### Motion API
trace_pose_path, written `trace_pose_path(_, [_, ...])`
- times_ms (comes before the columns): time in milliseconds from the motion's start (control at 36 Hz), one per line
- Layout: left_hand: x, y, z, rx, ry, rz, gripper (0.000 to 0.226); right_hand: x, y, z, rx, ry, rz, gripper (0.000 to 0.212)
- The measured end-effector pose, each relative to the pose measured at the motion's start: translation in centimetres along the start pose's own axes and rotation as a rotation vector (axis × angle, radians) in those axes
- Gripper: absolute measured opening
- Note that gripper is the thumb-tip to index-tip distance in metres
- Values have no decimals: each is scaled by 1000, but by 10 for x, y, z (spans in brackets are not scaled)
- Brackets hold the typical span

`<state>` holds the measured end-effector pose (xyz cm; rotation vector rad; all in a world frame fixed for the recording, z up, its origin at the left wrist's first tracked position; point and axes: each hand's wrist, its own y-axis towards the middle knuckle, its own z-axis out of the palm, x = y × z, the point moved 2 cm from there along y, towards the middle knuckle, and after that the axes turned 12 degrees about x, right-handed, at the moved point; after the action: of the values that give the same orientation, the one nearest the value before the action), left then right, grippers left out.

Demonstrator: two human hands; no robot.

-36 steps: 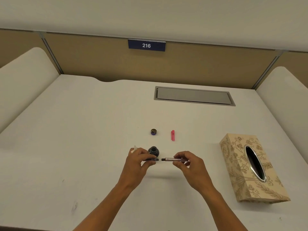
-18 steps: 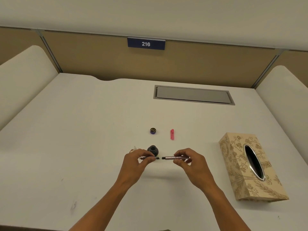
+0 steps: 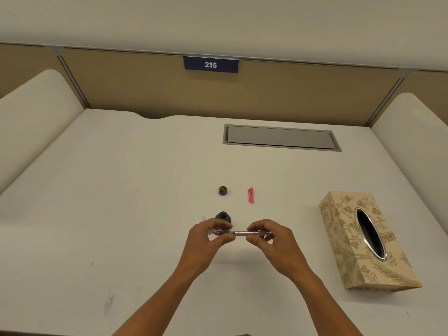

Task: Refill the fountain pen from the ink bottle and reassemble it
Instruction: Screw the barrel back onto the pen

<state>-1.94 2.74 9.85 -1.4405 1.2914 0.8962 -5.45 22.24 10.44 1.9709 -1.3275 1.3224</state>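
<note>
I hold the fountain pen level above the white desk, just in front of the open dark ink bottle (image 3: 223,217). My left hand (image 3: 209,238) pinches the nib section (image 3: 219,234), whose pink end shows between the fingers. My right hand (image 3: 269,238) grips the pinkish barrel (image 3: 242,232). The two parts meet end to end between my hands. A bit of white tissue (image 3: 203,218) sticks out behind my left hand. The bottle's cap (image 3: 223,190) lies farther back on the desk, and the pink pen cap (image 3: 251,195) lies to its right.
A patterned tissue box (image 3: 363,241) stands at the right. A grey cable hatch (image 3: 281,137) is set into the desk (image 3: 121,214) at the back. Padded dividers rise on both sides, with a partition wall labelled 216 behind.
The gap between the nib section and the barrel has closed; my hands have come closer together. The view has shifted slightly.
</note>
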Motion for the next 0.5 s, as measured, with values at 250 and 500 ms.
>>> trace_pose_path(250, [-1, -3, -1, -32, -104, -29, 17, 0, -1, -1, -50, 8, -20, 18])
trace_pose_path(500, [3, 0, -3, -48, -27, -38, 11, 0, 0, 1, -63, -6, -19, 20])
